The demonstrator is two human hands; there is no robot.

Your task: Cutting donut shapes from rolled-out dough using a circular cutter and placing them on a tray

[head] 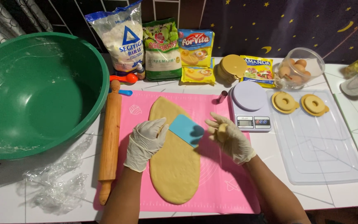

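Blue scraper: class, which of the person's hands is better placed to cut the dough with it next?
Left, probably: the left hand already holds the blue scraper over the dough; the right hand grips a small dough piece.

Pink mat (pixel 224 182), tan dough (pixel 175 166), blue scraper (pixel 185 128), green bowl (pixel 42 91)

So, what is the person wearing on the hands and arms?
Both hands, left and right, wear thin, whitish disposable gloves that wrinkle and end at the wrists. The forearms are bare: no sleeves, watch or jewellery show.
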